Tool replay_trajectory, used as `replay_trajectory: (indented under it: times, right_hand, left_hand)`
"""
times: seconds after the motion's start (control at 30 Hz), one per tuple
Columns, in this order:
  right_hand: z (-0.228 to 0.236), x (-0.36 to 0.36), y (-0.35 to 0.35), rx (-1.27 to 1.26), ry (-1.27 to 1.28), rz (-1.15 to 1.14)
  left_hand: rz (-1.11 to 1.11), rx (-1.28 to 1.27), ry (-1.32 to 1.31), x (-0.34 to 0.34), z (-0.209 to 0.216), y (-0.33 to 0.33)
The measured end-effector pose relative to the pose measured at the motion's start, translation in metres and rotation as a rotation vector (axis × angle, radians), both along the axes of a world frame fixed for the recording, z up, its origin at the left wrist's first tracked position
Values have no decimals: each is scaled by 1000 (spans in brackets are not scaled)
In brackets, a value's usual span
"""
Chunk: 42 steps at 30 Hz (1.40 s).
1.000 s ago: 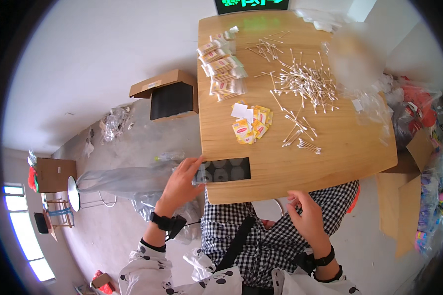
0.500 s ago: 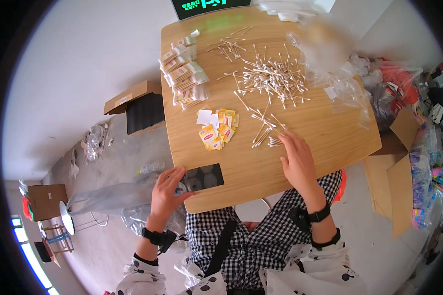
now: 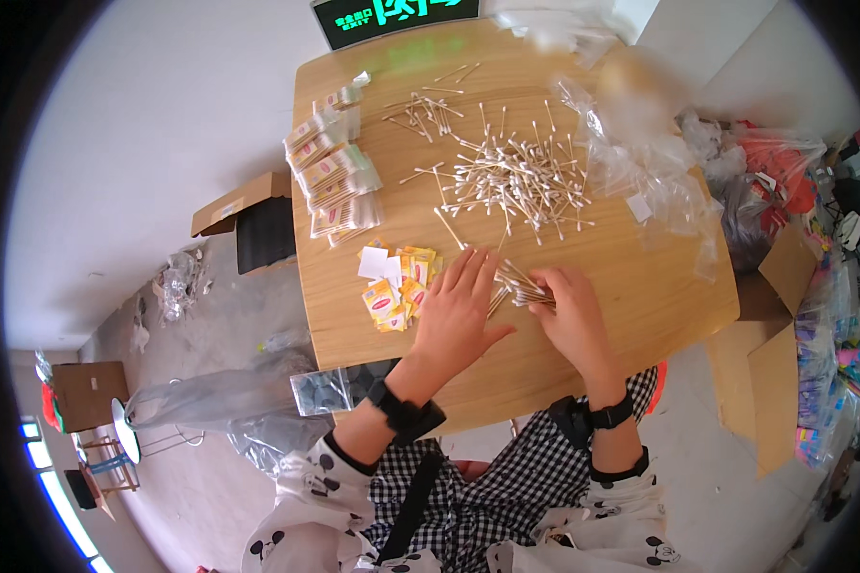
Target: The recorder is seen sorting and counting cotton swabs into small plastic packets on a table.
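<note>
On my feed I see a small bunch of cotton swabs [image 3: 523,287], thin pale sticks with white tips, lying roughly side by side and slightly fanned. Its right end meets the fingertips of the right hand [image 3: 577,323]; I can't make out how firmly it's pinched. Its other end points toward the left hand [image 3: 457,310]. Farther up the bench [image 3: 640,282], I see a loose swab heap [image 3: 526,177], sticks crisscrossed at all angles.

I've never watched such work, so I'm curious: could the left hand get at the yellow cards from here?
Probably yes: the left hand is right beside the yellow cards, and nothing visible seems to stand between them.
</note>
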State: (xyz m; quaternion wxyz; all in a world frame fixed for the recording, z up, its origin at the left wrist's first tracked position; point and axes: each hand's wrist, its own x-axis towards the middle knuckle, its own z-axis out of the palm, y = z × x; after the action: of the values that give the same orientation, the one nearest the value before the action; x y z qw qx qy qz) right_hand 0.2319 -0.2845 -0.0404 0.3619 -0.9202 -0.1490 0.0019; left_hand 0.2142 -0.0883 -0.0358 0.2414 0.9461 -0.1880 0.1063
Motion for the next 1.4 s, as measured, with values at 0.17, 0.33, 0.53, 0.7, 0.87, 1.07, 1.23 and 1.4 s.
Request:
replay_trajectory:
  times: [0.17,0.33,0.53,0.7,0.87,1.07,1.23,1.4]
  right_hand:
    - [-1,9,-2,36,-54,15]
    - [-4,15,-9,-3,-79,111]
    - [-10,18,-11,5,-218,194]
    - [-19,17,-14,-44,-247,290]
    - [-24,15,-16,-97,-348,261]
    - [-28,16,-12,-85,-427,267]
    - [-31,11,-25,-11,-335,214]
    - [-26,7,-32,-31,-334,210]
  left_hand:
    - [83,-119,42,42,-13,-18]
    - [22,-83,35,55,-21,-15]
    - [-170,-83,102,26,-1,-14]
    - [-112,-40,185,2,0,-5]
    - [52,68,104,-5,-5,-7]
    - [65,55,131,-13,-7,-10]
    - [53,-46,40,-21,-11,-24]
    - [114,-87,23,-38,-14,-34]
